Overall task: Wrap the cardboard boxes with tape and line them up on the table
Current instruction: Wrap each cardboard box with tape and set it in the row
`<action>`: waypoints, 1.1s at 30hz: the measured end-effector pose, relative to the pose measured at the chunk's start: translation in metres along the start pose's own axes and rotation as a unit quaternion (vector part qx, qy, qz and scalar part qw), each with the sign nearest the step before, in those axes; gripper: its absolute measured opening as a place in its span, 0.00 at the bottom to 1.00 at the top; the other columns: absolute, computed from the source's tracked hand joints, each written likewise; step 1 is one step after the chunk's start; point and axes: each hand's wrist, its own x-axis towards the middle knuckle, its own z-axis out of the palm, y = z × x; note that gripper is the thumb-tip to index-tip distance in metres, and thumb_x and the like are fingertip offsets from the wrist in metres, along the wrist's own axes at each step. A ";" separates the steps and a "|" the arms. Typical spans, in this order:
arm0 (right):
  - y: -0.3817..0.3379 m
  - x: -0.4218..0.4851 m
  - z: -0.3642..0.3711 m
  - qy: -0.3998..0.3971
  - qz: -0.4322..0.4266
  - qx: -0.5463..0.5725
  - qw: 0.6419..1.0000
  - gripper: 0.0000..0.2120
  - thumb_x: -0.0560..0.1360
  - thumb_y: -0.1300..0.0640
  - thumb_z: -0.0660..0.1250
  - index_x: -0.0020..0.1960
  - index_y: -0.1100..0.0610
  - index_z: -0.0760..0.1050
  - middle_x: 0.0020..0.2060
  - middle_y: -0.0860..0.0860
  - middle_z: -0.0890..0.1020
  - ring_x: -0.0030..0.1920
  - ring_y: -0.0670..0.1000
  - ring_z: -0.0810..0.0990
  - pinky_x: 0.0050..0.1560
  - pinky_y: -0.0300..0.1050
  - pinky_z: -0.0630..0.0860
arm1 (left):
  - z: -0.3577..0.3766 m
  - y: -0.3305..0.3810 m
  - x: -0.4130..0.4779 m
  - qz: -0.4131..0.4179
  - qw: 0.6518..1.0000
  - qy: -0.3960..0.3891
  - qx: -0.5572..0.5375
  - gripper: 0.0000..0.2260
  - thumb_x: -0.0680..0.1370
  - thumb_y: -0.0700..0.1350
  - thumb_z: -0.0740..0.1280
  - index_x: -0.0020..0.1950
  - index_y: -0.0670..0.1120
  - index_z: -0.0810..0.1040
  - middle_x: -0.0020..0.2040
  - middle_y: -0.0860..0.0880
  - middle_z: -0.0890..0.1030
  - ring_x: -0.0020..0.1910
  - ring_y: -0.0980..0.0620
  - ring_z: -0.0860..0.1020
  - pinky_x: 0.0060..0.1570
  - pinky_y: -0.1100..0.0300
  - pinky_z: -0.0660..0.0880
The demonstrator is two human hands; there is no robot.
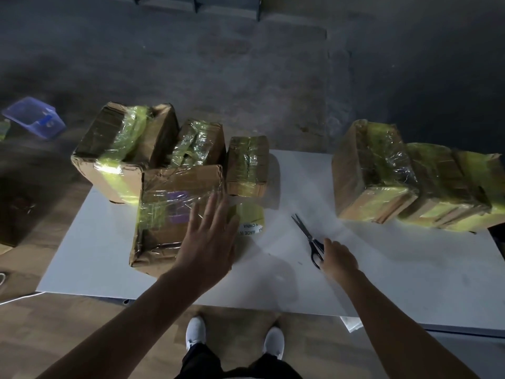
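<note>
One white table (382, 269) carries two groups of taped boxes (120, 149): one at and beyond the left hand (210, 242), the other well beyond the right hand (338, 258). The left hand lies flat on the nearest box (164, 214), fingers straight and spread. The tape roll (250, 218) stands just beside its fingertips. The right hand's fingers curl over the handles of the scissors (306, 233), which lie on the table.

We find the yellowish tape roll (251, 214) with a tape-wrapped flat box (169, 214) just left of it, three wrapped boxes (199, 143) behind it, and a row of three more boxes (437, 181) well right.
</note>
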 end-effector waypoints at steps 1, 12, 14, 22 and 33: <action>-0.002 0.002 -0.004 -0.022 -0.004 0.028 0.999 0.22 0.77 0.52 0.65 0.67 0.58 0.65 0.60 0.56 0.74 0.60 0.56 0.74 0.57 0.47 0.73 | 0.003 0.004 -0.002 0.039 0.998 0.033 -0.024 0.15 0.71 0.41 0.71 0.56 0.37 0.81 0.63 0.31 0.75 0.63 0.31 0.74 0.57 0.35 0.74; -0.046 -0.003 -0.123 -0.075 -0.228 0.082 0.967 0.17 0.72 0.63 0.69 0.58 0.51 0.73 0.45 0.49 0.82 0.45 0.49 0.81 0.45 0.47 0.80 | 0.047 0.065 0.023 -0.089 0.907 -0.156 -0.380 0.19 0.79 0.47 0.64 0.70 0.50 0.69 0.70 0.45 0.68 0.58 0.47 0.75 0.60 0.57 0.72; -0.052 -0.004 -0.152 -0.056 -0.261 0.013 0.964 0.18 0.71 0.63 0.68 0.57 0.49 0.74 0.41 0.47 0.80 0.41 0.49 0.78 0.38 0.45 0.74 | 0.053 0.066 0.028 -0.135 0.886 -0.161 -0.414 0.20 0.79 0.48 0.64 0.71 0.53 0.67 0.70 0.44 0.67 0.54 0.49 0.76 0.56 0.59 0.73; -0.092 -0.013 -0.221 -0.024 -0.292 -0.084 0.953 0.11 0.74 0.53 0.70 0.56 0.48 0.79 0.38 0.45 0.80 0.38 0.46 0.76 0.37 0.43 0.73 | 0.063 0.056 0.034 -0.182 0.858 -0.172 -0.448 0.31 0.78 0.52 0.62 0.77 0.62 0.49 0.74 0.43 0.59 0.59 0.46 0.76 0.53 0.56 0.75; -0.138 -0.022 -0.260 -0.030 -0.321 -0.226 0.919 0.24 0.67 0.44 0.76 0.62 0.41 0.77 0.46 0.42 0.78 0.50 0.47 0.75 0.43 0.40 0.71 | 0.065 0.033 0.033 -0.095 0.817 -0.246 -0.513 0.36 0.78 0.50 0.65 0.79 0.57 0.46 0.79 0.56 0.54 0.74 0.64 0.54 0.72 0.60 0.58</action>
